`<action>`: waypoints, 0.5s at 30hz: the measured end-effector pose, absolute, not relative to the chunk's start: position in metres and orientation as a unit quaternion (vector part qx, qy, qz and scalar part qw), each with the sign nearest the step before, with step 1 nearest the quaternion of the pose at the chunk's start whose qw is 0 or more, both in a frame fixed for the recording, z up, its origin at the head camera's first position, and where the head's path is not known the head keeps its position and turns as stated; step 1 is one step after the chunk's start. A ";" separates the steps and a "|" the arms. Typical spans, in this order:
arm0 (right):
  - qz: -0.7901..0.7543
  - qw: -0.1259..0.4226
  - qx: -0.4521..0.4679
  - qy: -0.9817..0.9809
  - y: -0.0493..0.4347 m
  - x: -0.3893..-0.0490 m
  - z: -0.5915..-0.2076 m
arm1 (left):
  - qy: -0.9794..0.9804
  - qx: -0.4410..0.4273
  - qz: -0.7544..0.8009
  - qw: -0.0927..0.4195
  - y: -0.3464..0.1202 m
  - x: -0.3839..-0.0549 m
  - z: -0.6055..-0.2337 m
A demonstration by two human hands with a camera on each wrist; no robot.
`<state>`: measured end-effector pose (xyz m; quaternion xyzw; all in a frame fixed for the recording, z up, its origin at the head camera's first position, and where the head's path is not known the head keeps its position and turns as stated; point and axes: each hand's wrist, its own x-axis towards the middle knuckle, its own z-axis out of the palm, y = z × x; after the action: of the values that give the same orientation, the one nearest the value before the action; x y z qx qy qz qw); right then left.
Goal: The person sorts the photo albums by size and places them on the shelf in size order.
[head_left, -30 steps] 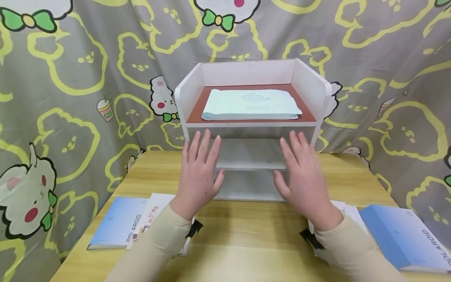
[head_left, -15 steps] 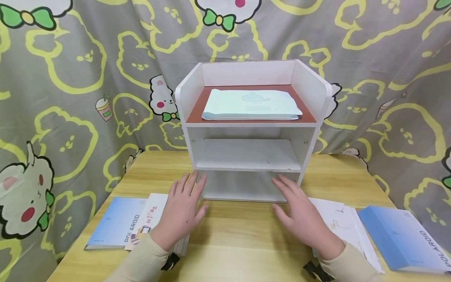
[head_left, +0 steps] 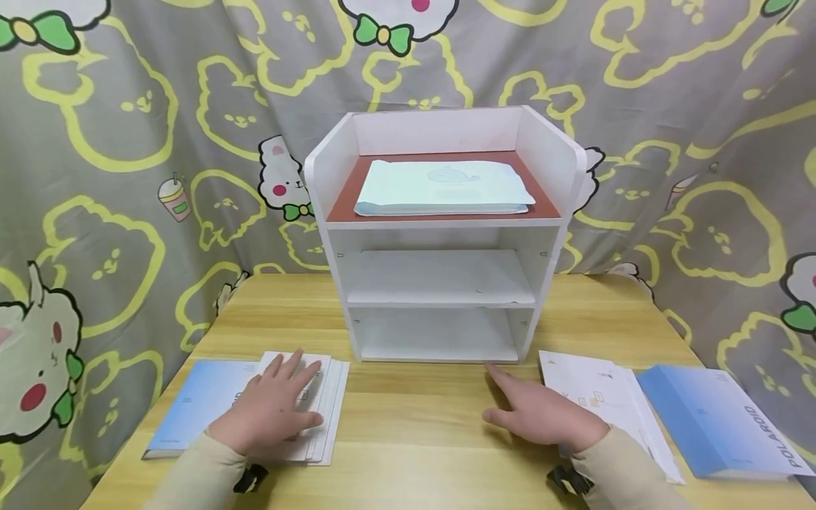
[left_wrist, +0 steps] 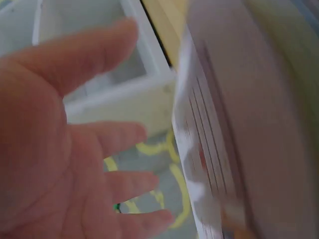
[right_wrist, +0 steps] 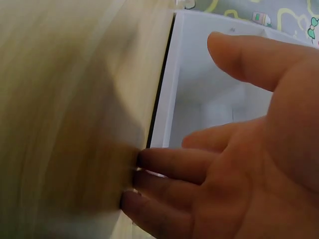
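My left hand (head_left: pixel 270 407), fingers spread, hovers over a stack of white booklets (head_left: pixel 330 418) at the left of the table. In the left wrist view its palm (left_wrist: pixel 40 164) faces the blurred edges of the stack (left_wrist: pixel 187 114), with nothing held. Fingers extended and thumb apart, my right hand (head_left: pixel 542 412) is low over the wood between the shelf and some white paper packets (head_left: pixel 602 386). Fingertips (right_wrist: pixel 132 201) come right down at the tabletop in the right wrist view. A white shelf unit (head_left: pixel 440 224) stands at the back, bearing a pale whale-print packet (head_left: pixel 446 185) on top.
A blue album marked POLAROID (head_left: pixel 191 404) lies partly under the left stack. Another thick blue POLAROID album (head_left: pixel 733 421) lies at the far right. The wooden table (head_left: pixel 414 453) runs up to a grey patterned curtain (head_left: pixel 217 85) behind the shelf.
Both hands have come down and back from in front of the shelf. The left has moved left over the booklets; the right has lowered toward the table. The view has shifted slightly.
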<state>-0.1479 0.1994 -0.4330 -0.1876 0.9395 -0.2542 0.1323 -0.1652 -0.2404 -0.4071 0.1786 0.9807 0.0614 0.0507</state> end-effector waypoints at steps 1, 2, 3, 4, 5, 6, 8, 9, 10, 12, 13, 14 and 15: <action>-0.250 0.131 -0.190 0.941 0.199 -0.149 -0.433 | 0.980 0.173 0.063 0.069 -0.247 -0.165 -0.406; -0.245 0.127 -0.193 0.942 0.199 -0.149 -0.434 | 0.981 0.163 0.065 0.087 -0.254 -0.165 -0.405; -0.239 0.121 -0.197 0.943 0.199 -0.150 -0.434 | 0.980 0.153 0.069 0.103 -0.261 -0.165 -0.403; -0.235 0.115 -0.201 0.944 0.198 -0.150 -0.435 | 0.980 0.142 0.073 0.118 -0.267 -0.166 -0.403; -0.232 0.109 -0.206 0.945 0.198 -0.150 -0.435 | 0.979 0.134 0.076 0.130 -0.272 -0.166 -0.403; -0.228 0.103 -0.210 0.945 0.197 -0.150 -0.436 | 0.979 0.127 0.078 0.141 -0.277 -0.167 -0.403; -0.219 0.092 -0.218 0.946 0.196 -0.150 -0.437 | 0.978 0.119 0.079 0.152 -0.283 -0.167 -0.404; -0.217 0.087 -0.222 0.947 0.195 -0.150 -0.438 | 0.978 0.120 0.078 0.154 -0.284 -0.167 -0.405; -0.212 0.083 -0.225 0.947 0.195 -0.150 -0.439 | 0.978 0.125 0.076 0.151 -0.284 -0.167 -0.406; -0.209 0.077 -0.230 0.947 0.195 -0.149 -0.439 | 0.978 0.142 0.068 0.137 -0.281 -0.167 -0.407; -0.207 0.074 -0.230 0.948 0.195 -0.149 -0.439 | 0.978 0.150 0.066 0.130 -0.279 -0.167 -0.407; -0.205 0.072 -0.231 0.948 0.195 -0.149 -0.439 | 0.978 0.157 0.064 0.124 -0.276 -0.166 -0.407; -0.205 0.071 -0.231 0.949 0.196 -0.149 -0.440 | 0.977 0.164 0.063 0.118 -0.273 -0.166 -0.407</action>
<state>-0.1488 0.1956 -0.4396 -0.2305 0.9486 -0.2050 0.0707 -0.1656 -0.2734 -0.4067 0.1635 0.9774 0.0634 0.1182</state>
